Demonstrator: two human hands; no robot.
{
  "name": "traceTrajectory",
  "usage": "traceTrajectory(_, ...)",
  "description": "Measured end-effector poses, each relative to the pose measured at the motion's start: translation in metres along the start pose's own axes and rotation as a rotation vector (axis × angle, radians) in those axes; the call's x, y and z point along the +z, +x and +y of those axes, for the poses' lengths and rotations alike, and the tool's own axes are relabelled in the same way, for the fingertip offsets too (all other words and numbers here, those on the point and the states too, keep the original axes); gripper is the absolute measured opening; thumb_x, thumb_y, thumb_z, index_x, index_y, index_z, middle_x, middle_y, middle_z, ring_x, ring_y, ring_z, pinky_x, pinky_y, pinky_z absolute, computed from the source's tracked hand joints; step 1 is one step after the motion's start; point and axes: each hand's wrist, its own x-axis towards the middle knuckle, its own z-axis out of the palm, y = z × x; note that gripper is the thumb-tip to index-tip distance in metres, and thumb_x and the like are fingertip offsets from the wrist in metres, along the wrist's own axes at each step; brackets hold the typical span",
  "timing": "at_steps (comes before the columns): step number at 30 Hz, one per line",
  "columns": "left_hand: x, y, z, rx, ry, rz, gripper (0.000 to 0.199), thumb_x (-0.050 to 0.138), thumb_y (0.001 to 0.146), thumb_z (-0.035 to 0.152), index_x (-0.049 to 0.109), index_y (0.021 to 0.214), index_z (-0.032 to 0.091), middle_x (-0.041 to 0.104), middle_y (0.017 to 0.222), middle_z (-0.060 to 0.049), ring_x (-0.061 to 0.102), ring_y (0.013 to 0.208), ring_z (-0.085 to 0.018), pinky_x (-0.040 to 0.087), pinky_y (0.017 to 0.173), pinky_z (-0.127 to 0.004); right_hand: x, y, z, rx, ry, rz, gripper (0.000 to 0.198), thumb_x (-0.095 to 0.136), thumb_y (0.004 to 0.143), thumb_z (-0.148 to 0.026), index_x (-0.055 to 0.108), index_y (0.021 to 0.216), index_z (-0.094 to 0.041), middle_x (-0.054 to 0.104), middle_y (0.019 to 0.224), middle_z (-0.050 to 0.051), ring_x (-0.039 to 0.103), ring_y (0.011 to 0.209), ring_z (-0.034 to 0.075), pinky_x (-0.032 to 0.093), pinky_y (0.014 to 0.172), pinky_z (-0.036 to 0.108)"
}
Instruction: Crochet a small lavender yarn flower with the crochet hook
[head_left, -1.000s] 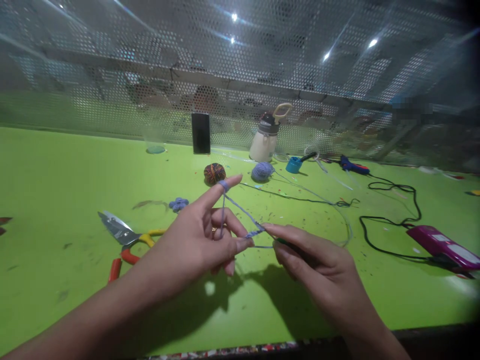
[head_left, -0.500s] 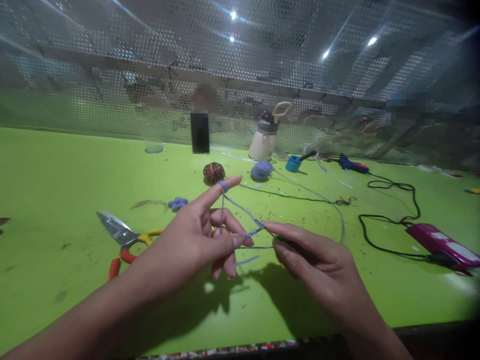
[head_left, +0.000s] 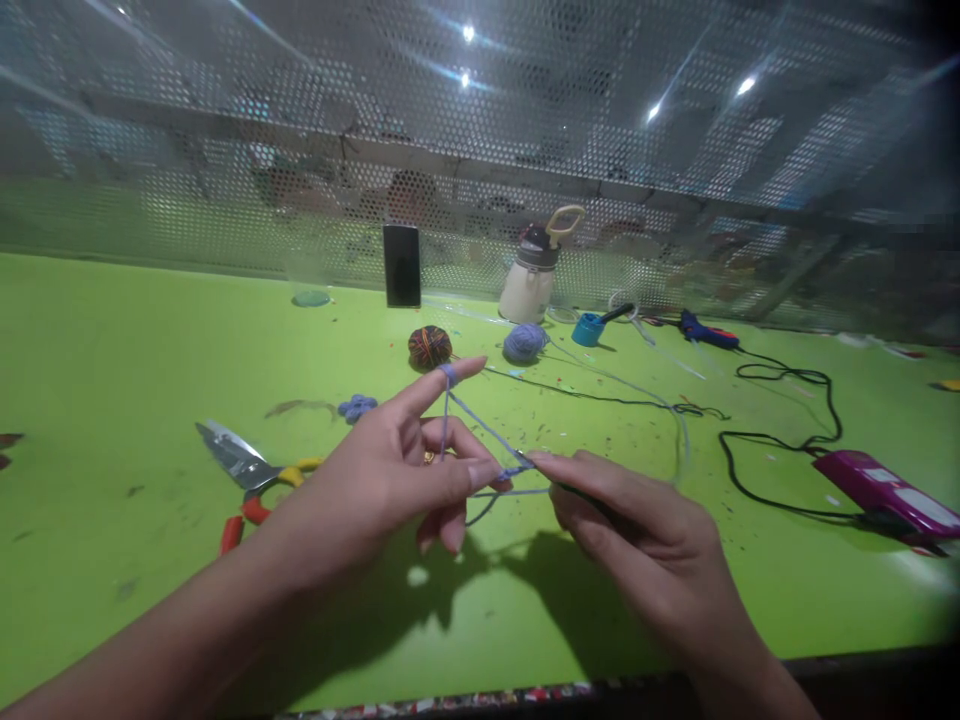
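Note:
My left hand pinches a short piece of purple crochet between thumb and fingers. Purple yarn is wound round its raised index finger and runs down to the work. My right hand grips a thin crochet hook, mostly hidden in the fingers, with its tip at the stitches. Behind the hands sit a purple yarn ball and a multicoloured yarn ball. A small purple crocheted flower lies left of my left hand.
Scissors with red and yellow handles lie partly behind my left forearm. A phone, a bottle and a blue container stand at the back. On the right are a glue gun and a magenta device with black cord.
The hook tip and my right fingers have come closer to my left thumb. The crocheted piece shows less between the hands, and the loose yarn end beneath has shifted into a curve.

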Motion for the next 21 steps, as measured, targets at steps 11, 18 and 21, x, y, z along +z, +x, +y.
traceTrajectory(11, 0.0018, 0.0013, 0.0040, -0.043, 0.053, -0.008, 0.091, 0.078, 0.073, 0.017, 0.029, 0.148, 0.032, 0.067, 0.078, 0.001, 0.054, 0.049, -0.008, 0.041, 0.045, -0.019, -0.0006, 0.0004, 0.0035, 0.017, 0.021, -0.015, 0.048, 0.058, 0.086, -0.006, 0.067, 0.120, -0.039, 0.075, 0.097, -0.002, 0.068, 0.079, 0.014, 0.056, 0.068, 0.025)
traceTrajectory(18, -0.0019, 0.0019, 0.0027, -0.031, 0.054, -0.036, 0.091, 0.073, 0.073, 0.008, 0.028, 0.147, 0.033, 0.066, 0.079, 0.003, 0.055, 0.052, -0.009, 0.042, 0.047, -0.020, 0.0002, -0.0032, 0.0071, 0.185, 0.138, -0.047, 0.039, 0.058, 0.091, -0.017, 0.066, 0.123, -0.038, 0.071, 0.085, 0.000, 0.057, 0.059, 0.012, 0.048, 0.052, 0.024)
traceTrajectory(21, -0.0007, 0.0025, 0.0020, -0.023, 0.064, -0.035, 0.092, 0.074, 0.072, 0.009, 0.026, 0.148, 0.031, 0.065, 0.078, 0.003, 0.055, 0.051, -0.009, 0.041, 0.046, -0.019, -0.0001, -0.0014, 0.0056, 0.269, 0.192, -0.075, 0.032, 0.059, 0.092, -0.023, 0.069, 0.120, -0.036, 0.060, 0.069, 0.000, 0.046, 0.054, 0.011, 0.037, 0.046, 0.022)
